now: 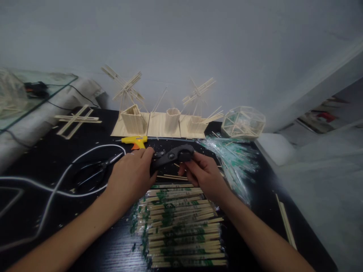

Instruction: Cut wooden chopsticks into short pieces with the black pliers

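Held between both hands above the table is a black hand tool (171, 156) with a curved end and round rivets; its exact kind I cannot make out. My left hand (132, 168) is closed around its left end. At the curved right end, the bent fingers of my right hand (204, 174) grip the tool, their tips partly hidden. Just beyond my left hand lies a yellow glue gun (136, 140) with an orange trigger. Below the hands, bundles of wrapped wooden chopsticks (184, 234) lie stacked in clear film with green print. A few loose sticks (172, 176) lie behind them.
Wooden stick models (164, 126) on square bases line the table's back, beside a faceted stick frame (244, 122). Crumpled wrappers (236, 162) lie right. Black-handled pliers (96, 170) and a white cable (65, 175) lie left. Loose sticks (286, 223) rest near the right edge.
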### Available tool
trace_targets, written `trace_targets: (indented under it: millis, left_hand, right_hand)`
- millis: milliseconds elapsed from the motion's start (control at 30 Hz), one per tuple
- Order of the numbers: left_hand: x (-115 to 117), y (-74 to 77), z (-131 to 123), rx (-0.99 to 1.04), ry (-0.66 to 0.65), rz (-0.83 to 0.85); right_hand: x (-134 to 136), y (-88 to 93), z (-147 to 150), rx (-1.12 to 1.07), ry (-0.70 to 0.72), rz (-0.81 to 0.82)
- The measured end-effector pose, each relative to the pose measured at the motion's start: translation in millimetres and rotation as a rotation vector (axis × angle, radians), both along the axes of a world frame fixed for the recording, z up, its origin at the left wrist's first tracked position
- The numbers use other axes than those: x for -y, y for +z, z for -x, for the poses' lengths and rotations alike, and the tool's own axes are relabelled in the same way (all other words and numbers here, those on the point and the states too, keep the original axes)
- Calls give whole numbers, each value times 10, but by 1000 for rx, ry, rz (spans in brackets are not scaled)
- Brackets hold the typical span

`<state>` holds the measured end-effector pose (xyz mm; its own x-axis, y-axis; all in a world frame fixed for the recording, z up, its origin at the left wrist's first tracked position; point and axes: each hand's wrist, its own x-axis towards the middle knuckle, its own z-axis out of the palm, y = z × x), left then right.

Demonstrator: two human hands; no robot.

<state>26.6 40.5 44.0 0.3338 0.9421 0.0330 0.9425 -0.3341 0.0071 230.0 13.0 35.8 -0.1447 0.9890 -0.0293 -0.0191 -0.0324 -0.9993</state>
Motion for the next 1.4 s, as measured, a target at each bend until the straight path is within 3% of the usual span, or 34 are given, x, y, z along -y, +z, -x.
trace_targets:
  millis: [367, 600, 1000, 1067, 1233, 1400]
  left_hand:
    - [0, 14, 22, 8, 10, 92]
    - [-5, 12, 9, 12, -19, 28]
    - [-19, 0, 29, 45, -2, 94]
    - [-42, -10, 27, 178, -1, 159]
    - [-117, -36, 40, 764, 35, 428]
    - [-98, 3, 54, 990, 114, 626]
  right_hand:
    - [-5, 17, 9, -20, 10, 12]
    - [-1, -4, -5, -3, 4, 13]
    - [-5, 9, 7, -4, 12, 26]
    - [-12, 6, 4, -10, 14, 24]
    - [-26, -5, -1, -53, -22, 6]
    - [-69, -24, -65, -120, -98, 1]
